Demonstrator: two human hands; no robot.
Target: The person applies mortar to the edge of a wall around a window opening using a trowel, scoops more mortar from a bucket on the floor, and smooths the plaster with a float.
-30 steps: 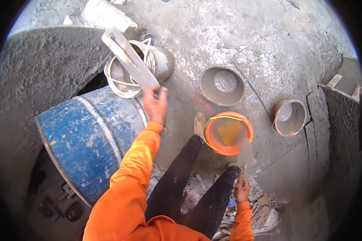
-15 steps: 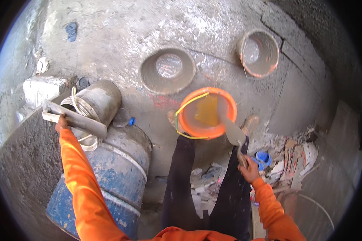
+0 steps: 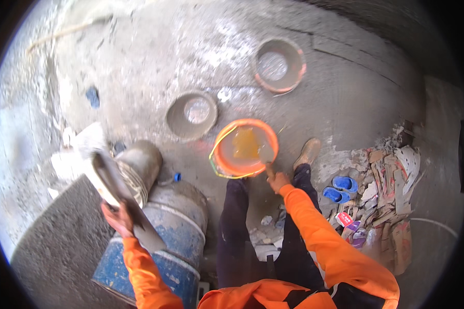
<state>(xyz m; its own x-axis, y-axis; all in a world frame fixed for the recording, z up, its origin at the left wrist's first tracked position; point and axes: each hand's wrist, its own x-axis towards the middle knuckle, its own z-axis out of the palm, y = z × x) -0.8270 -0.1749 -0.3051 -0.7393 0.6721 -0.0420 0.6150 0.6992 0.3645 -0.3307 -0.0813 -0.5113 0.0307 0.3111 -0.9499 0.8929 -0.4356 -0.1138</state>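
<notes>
My left hand (image 3: pixel 119 219) is closed round the handle of a long, flat plastering float (image 3: pixel 131 206). The float is tilted above the blue drum and slightly blurred. My right hand (image 3: pixel 278 183) grips a pointed trowel (image 3: pixel 269 170) by its handle. The trowel's blade reaches into an orange bucket (image 3: pixel 271 135) between my feet; its tip is hidden in the murky liquid. Inside the bucket a yellowish patch shows. A yellow-green handle hangs over the bucket's left rim.
Two mortar-caked tubs, one nearer (image 3: pixel 172 116) and one farther (image 3: pixel 299 61), stand beyond the bucket. At left are a blue drum (image 3: pixel 172 219), a dirty pail (image 3: pixel 148 157) and a curved grey wall (image 3: pixel 51 242). Blue sandals (image 3: pixel 340 188) and a rubble heap (image 3: pixel 384 216) lie at right.
My right hand has moved forward and left, bringing the trowel's blade into the bucket. My left hand has come nearer my body, and the float is tilted more steeply. The view has shifted.
</notes>
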